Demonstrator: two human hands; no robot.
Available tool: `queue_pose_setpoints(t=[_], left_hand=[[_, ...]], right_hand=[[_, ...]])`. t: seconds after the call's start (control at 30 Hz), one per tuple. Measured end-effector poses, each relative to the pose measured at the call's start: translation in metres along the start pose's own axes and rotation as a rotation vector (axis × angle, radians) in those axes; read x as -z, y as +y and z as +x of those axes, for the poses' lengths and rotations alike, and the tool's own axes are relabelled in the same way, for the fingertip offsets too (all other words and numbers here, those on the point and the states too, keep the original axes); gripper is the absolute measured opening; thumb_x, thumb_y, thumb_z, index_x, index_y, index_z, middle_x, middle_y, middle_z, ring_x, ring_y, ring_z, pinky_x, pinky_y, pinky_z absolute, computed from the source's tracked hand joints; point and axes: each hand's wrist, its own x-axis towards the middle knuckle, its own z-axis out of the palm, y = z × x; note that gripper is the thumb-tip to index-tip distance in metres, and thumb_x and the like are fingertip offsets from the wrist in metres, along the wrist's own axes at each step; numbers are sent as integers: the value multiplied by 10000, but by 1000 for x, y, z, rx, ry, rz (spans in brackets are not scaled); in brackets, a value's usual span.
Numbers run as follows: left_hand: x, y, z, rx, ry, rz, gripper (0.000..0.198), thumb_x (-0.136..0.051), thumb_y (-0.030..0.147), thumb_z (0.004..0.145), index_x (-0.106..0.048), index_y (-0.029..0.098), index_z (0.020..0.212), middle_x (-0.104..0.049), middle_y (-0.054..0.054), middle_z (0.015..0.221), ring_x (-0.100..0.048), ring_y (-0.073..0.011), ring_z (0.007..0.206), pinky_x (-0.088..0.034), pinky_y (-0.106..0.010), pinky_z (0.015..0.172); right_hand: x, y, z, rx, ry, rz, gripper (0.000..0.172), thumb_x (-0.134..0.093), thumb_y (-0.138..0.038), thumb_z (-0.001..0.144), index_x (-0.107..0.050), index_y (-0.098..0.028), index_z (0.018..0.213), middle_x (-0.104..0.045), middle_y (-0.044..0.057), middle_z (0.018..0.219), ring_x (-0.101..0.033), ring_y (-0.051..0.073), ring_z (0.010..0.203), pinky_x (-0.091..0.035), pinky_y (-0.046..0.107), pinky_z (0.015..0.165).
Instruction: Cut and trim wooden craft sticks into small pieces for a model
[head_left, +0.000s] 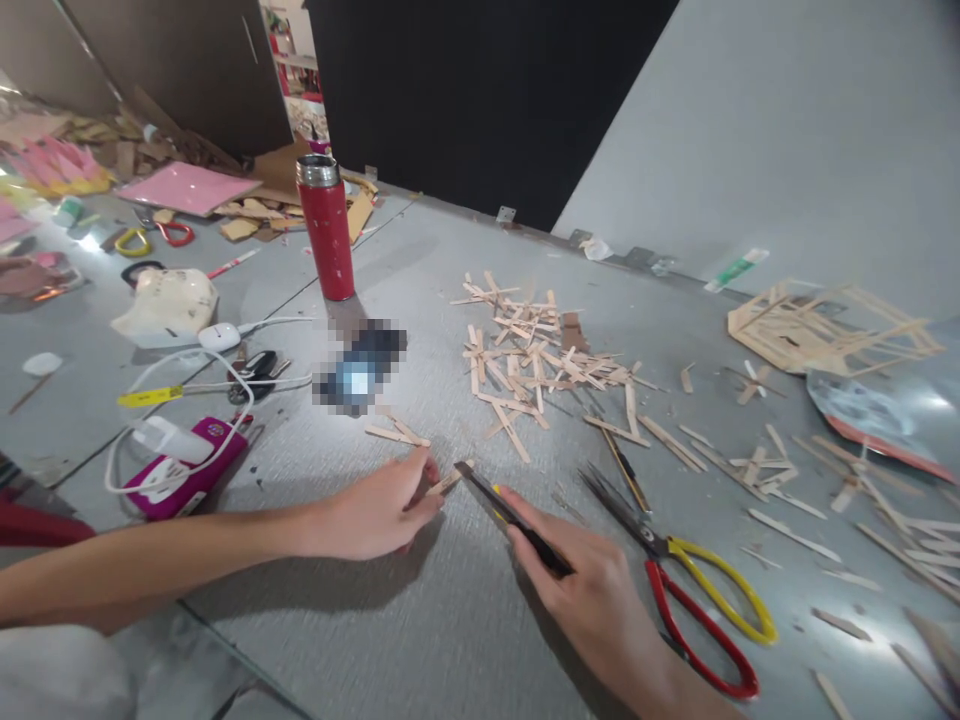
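My left hand pinches a short wooden stick low over the grey table. My right hand is wrapped round a black and yellow utility knife, its blade pointing up and left. The blade tip lies at the free end of the stick; whether it cuts in, I cannot tell. Just beyond my left hand lie a few loose sticks. To the right of my right hand rest large scissors with one red and one yellow handle, their blades slightly apart.
A heap of wooden sticks lies ahead. Behind the blurred phone stands a red bottle. A purple box with a white cable is at left. A stick frame sits at right, with scattered sticks nearer.
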Motion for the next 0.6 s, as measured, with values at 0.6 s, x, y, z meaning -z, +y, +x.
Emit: queue_pose_setpoints(t=[0.6], left_hand=[[1,-9,8,-421,182,490,98,-632,265,990,-675,176,991,-667,-75,978,-612,-229,933,-462,-321,820]], right_hand=[[39,4,5,44,-257,-192,395,-482,-268,1062,-625,-211,1425,-802,94,1065,-787,213,885,-662,323,787]])
